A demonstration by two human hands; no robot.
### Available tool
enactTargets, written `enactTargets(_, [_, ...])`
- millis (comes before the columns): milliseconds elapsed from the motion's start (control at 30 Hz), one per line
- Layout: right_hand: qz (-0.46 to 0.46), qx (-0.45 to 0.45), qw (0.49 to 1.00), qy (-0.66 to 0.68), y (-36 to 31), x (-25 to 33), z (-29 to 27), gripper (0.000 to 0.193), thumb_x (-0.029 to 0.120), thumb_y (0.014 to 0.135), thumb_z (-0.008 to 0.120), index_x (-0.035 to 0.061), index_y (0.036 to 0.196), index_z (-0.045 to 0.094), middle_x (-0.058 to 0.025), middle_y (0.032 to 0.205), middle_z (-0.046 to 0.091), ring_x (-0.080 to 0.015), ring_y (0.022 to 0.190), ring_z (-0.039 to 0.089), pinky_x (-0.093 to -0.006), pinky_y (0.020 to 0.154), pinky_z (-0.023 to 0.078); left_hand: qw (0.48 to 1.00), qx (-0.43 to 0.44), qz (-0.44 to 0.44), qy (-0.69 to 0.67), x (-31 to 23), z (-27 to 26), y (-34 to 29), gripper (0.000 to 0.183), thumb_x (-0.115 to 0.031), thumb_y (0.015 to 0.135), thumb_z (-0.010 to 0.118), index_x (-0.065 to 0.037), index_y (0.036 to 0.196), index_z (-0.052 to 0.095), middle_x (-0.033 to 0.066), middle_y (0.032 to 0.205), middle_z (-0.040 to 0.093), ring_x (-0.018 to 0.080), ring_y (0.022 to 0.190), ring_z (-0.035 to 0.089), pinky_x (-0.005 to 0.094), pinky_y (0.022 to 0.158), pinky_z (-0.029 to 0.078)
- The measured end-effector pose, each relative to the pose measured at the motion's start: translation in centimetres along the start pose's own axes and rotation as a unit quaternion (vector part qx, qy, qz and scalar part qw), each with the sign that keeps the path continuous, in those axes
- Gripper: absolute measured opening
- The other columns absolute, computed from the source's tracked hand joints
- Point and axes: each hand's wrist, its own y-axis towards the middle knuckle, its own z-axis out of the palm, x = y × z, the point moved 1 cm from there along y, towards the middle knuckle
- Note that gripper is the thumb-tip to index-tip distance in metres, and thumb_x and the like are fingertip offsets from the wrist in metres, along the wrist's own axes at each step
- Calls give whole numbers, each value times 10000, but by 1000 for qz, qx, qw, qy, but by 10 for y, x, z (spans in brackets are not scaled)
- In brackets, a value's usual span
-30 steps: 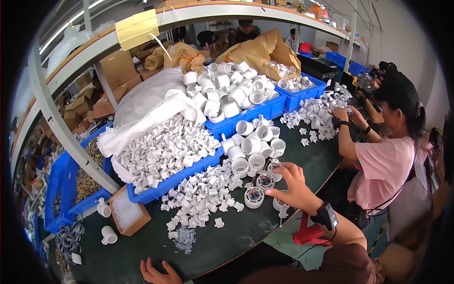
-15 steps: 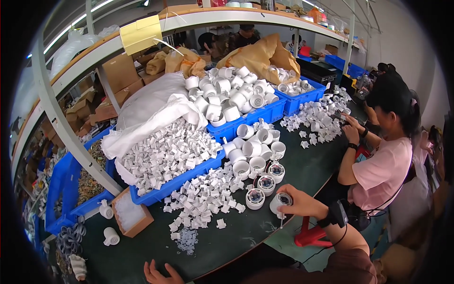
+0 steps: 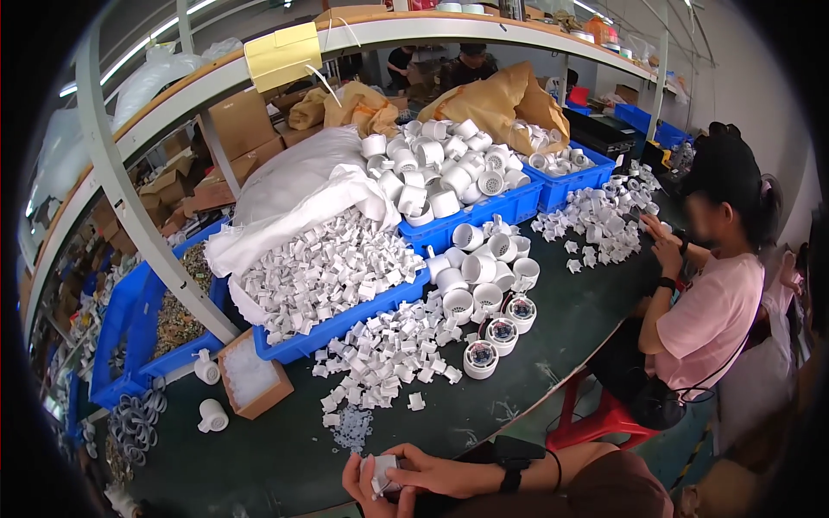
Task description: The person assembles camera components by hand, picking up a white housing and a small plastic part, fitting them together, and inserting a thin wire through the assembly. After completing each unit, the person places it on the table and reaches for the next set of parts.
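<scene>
At the table's near edge both my hands are closed around a white plastic housing (image 3: 383, 474). My left hand (image 3: 363, 494) wraps its left side, and my right hand (image 3: 423, 471) grips it from the right with fingers over the top. Much of the housing is hidden by my fingers. Just beyond my hands lies a small heap of translucent clips (image 3: 353, 428). Past that spreads a pile of small white plastic parts (image 3: 389, 350). Three white round housings with circuit boards inside (image 3: 480, 358) stand in a slanting row, beside empty white cups (image 3: 458, 304).
A blue bin (image 3: 345, 324) of small white parts and another blue bin (image 3: 475, 214) of white cups stand behind. A cardboard box (image 3: 259, 397) sits at left near grey rings (image 3: 138, 427). A co-worker in a pink shirt (image 3: 704, 319) sits at right; a shelf post (image 3: 142, 198) rises left.
My right hand has come from beside the row of housings to the near edge, bringing the white housing. My left hand, open before, has closed on it. The view has shifted slightly.
</scene>
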Motion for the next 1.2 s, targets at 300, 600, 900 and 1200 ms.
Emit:
enactTargets(300, [-34,23,955,-295,17,-22,-12,462,328,1039,620,8,1341,481,-135,1197,556,-160,963,581,-295,820,483,981,55,-173,-74,49,-9,-26,809,-374,893,775,-13,1507,391,231,1536,334,385,1399,343,525,1154,298])
enactTargets(600, [-243,42,911,-331,13,30,3,345,143,984,695,74,1317,637,-26,1012,559,-95,787,522,-237,682,440,995,11,-101,8,12,-12,11,353,-69,853,629,2,1194,569,197,1237,576,387,1154,550,454,998,442])
enactTargets(900, [-291,-7,909,-298,13,13,1,154,44,970,687,-2,1116,677,-46,1003,666,-73,809,638,-213,658,504,986,-43,-161,-23,4,-11,8,166,-37,887,569,18,1018,656,165,1006,664,334,922,646,405,845,508])
enactTargets(1200, [-172,-112,965,-165,15,6,-3,73,13,981,660,15,1049,631,-5,981,666,-45,881,620,-213,748,511,985,7,-152,-85,2,-6,25,152,-62,936,554,18,1043,627,186,1017,649,380,935,629,436,832,513])
